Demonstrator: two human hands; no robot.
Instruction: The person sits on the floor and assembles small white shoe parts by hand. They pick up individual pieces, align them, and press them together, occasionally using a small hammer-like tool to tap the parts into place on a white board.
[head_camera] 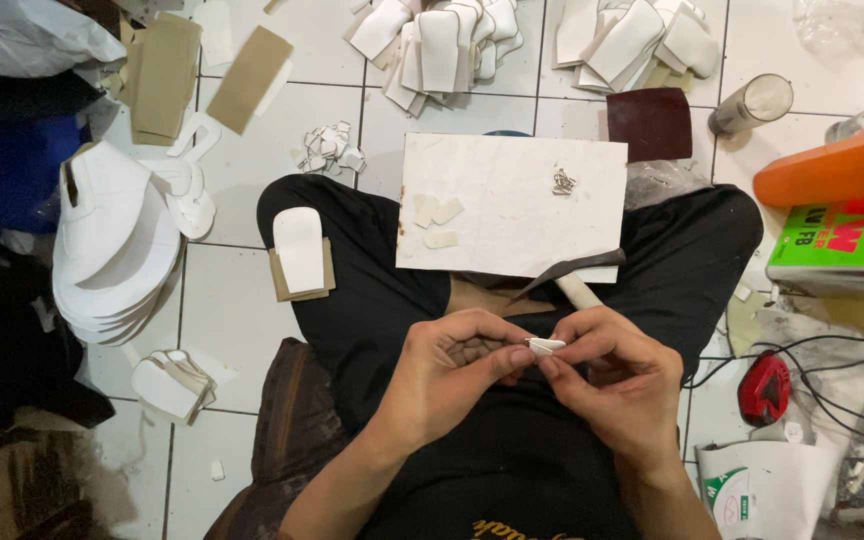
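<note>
Person sitting cross-legged on a white tiled floor (252, 170), black trousers, and both hands meet right over the lap. The left hand (447, 365) has its fingers curled in and pinches the near-left end of a small white leaf-shaped cut piece (545, 346), while the right hand (612, 375) pinches the other end between thumb and forefinger (so the little piece sits right between the two sets of fingertips, touching both). Just beyond the hands, resting across the knees, there's a flat white rectangular work board (512, 215) with a few small pale cut scraps (436, 217) on its left part and a tiny cluster of metal bits (563, 181) nearer the far right. A dark-bladed knife with a pale handle (572, 277) lies at the board's near edge. On the left knee sits a rounded white cut panel on tan backing (301, 252). Far left there's a stack of white shoe-upper pieces (112, 245), and on the right a red hand tool with a black cable (764, 388).
</note>
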